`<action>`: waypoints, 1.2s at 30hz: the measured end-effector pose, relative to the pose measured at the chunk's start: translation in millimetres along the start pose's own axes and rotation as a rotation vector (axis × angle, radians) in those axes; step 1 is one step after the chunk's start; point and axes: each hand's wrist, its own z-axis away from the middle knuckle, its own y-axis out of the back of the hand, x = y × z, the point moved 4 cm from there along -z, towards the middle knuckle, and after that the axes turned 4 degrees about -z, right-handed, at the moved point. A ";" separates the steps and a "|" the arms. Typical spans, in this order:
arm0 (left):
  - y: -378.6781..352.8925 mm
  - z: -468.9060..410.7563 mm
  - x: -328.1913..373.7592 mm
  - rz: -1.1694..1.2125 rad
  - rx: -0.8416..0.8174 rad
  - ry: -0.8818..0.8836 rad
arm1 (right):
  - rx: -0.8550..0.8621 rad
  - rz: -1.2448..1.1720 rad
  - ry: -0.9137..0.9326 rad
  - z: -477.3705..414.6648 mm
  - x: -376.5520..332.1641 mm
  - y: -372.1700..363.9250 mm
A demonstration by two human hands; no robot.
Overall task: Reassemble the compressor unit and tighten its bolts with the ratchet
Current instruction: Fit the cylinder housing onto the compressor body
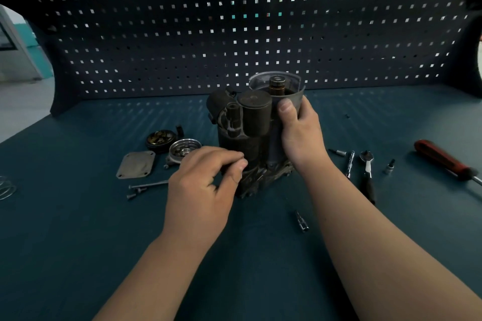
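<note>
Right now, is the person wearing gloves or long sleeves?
No. The left hand and right hand are bare, no gloves, and no rings show. Both forearms are bare too: no sleeves, watch or bands in view.

Single view: head-worn wide-angle camera, facing forward and down along both forearms. We note the left hand [206, 177] and right hand [300, 133] near frame centre, close to the lens, at the compressor unit [250, 122]. The pegboard [234, 34] beyond the hands bows with lens distortion. The bench top [260, 255] fills the frame nearer than the hands.
</note>
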 end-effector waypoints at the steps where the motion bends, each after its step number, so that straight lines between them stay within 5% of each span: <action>1: -0.1 -0.9 -1.1 0.004 -0.020 0.012 | -0.001 0.004 -0.001 0.1 0.1 -0.2; 14: -10.4 9.9 -14.4 -0.031 0.019 0.306 | -0.008 -0.014 -0.012 1.5 -0.2 -0.6; 36: -15.7 12.8 -38.8 0.058 0.003 0.408 | -0.004 -0.011 -0.020 0.7 1.6 0.5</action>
